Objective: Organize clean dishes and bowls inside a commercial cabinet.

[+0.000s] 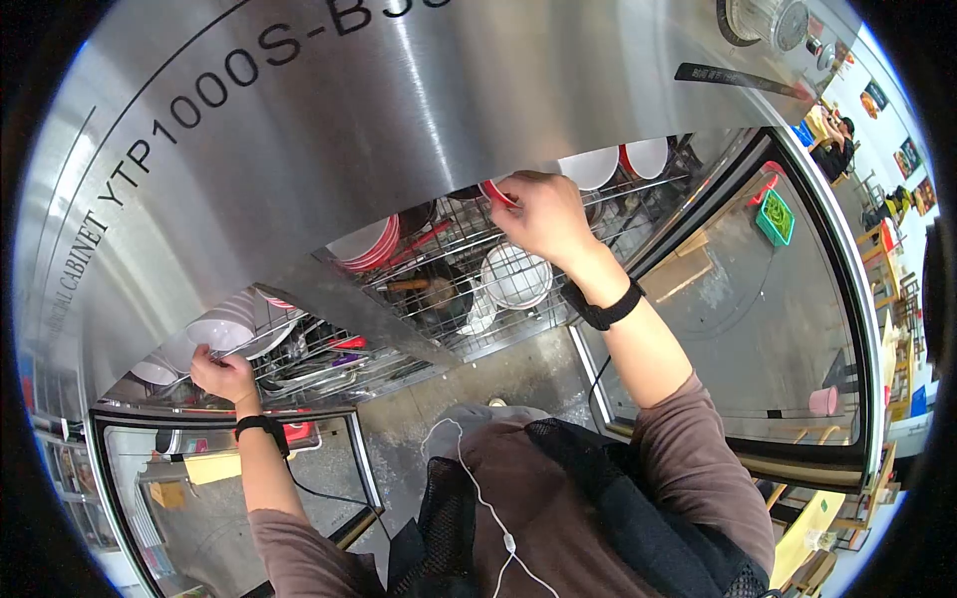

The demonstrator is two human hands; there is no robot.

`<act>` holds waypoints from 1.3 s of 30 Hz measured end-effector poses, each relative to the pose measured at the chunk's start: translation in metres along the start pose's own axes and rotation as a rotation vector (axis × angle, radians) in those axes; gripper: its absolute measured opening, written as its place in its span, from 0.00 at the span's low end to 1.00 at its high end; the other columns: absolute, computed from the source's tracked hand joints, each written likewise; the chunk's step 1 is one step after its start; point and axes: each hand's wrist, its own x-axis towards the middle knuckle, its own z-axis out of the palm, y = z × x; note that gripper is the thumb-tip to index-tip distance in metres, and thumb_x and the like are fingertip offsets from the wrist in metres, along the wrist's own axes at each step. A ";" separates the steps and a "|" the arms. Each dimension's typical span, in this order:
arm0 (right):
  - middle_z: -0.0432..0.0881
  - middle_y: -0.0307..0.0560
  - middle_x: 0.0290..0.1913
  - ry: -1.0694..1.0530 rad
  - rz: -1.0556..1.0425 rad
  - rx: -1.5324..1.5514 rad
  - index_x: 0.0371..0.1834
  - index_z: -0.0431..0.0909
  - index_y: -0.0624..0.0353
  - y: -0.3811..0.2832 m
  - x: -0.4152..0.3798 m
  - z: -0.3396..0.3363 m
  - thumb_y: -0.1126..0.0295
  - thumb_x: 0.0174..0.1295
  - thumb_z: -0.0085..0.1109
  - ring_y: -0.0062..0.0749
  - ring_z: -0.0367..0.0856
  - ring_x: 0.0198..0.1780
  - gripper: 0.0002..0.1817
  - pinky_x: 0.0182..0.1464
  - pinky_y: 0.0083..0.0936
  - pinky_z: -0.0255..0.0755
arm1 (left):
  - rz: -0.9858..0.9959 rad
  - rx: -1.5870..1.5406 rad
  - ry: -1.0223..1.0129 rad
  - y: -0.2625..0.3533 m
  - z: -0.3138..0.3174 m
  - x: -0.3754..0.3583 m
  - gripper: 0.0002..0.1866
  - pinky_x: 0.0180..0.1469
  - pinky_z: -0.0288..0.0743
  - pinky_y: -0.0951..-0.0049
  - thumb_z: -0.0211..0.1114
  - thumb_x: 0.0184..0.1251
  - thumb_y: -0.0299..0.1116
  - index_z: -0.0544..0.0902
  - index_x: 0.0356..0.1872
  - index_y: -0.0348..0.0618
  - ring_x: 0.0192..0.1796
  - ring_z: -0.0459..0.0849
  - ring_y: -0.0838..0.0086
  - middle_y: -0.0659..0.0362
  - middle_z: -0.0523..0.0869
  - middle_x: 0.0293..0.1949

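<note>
My right hand (pixel 543 217) reaches into the steel cabinet's upper wire shelf (pixel 454 234), with its fingers closed on the red rim of a bowl (pixel 497 192); most of that bowl is hidden behind the cabinet front. White bowls (pixel 590 169) with red outsides sit just beyond this hand. My left hand (pixel 223 377) is curled at the front edge of the left wire rack (pixel 267 339), beside large white bowls (pixel 221 321). Its fingers look wrapped round the rack's wire. To the left of my right hand rests a stack of red-and-white bowls (pixel 367 242).
Both glass doors stand open: the right door (pixel 768 299) and the left door (pixel 219 498). Lower shelves hold white lids (pixel 516 277), a dark pan (pixel 439 299) and utensils. A green basket (pixel 775 217) shows through the right glass. A person (pixel 835 148) sits far right.
</note>
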 end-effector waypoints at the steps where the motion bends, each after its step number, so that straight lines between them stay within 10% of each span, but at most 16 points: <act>1: 0.87 0.54 0.31 -0.035 0.032 -0.023 0.31 0.87 0.57 0.006 0.000 0.006 0.62 0.55 0.68 0.56 0.86 0.35 0.10 0.39 0.47 0.80 | -0.010 0.000 -0.012 -0.001 0.000 0.000 0.20 0.48 0.70 0.51 0.59 0.52 0.29 0.81 0.49 0.38 0.42 0.78 0.49 0.50 0.81 0.38; 8: 0.88 0.58 0.36 -0.286 0.082 -0.005 0.34 0.89 0.59 0.007 0.012 0.001 0.55 0.65 0.66 0.58 0.86 0.42 0.16 0.47 0.49 0.80 | -0.055 0.005 -0.069 0.004 -0.005 0.000 0.17 0.52 0.70 0.50 0.61 0.55 0.29 0.80 0.47 0.37 0.44 0.79 0.47 0.47 0.83 0.39; 18: 0.82 0.64 0.64 -0.558 -0.005 -0.099 0.66 0.80 0.61 0.039 0.034 0.013 0.44 0.67 0.63 0.58 0.76 0.69 0.34 0.72 0.41 0.70 | -0.026 -0.005 -0.023 0.009 -0.006 0.006 0.17 0.50 0.69 0.53 0.61 0.53 0.29 0.81 0.46 0.38 0.39 0.79 0.49 0.49 0.82 0.35; 33: 0.90 0.54 0.44 -0.376 0.022 -0.283 0.45 0.88 0.56 0.008 0.039 -0.002 0.55 0.60 0.70 0.55 0.87 0.43 0.17 0.49 0.46 0.81 | -0.024 0.004 -0.010 0.003 0.000 0.001 0.16 0.47 0.69 0.52 0.61 0.53 0.29 0.81 0.45 0.38 0.38 0.78 0.49 0.49 0.81 0.34; 39: 0.90 0.49 0.48 -0.348 -0.328 0.075 0.54 0.86 0.56 -0.078 0.037 0.016 0.70 0.60 0.62 0.51 0.88 0.50 0.17 0.51 0.43 0.82 | -0.017 -0.014 0.001 0.014 -0.007 0.007 0.16 0.47 0.68 0.52 0.61 0.53 0.30 0.80 0.44 0.38 0.38 0.77 0.50 0.50 0.80 0.34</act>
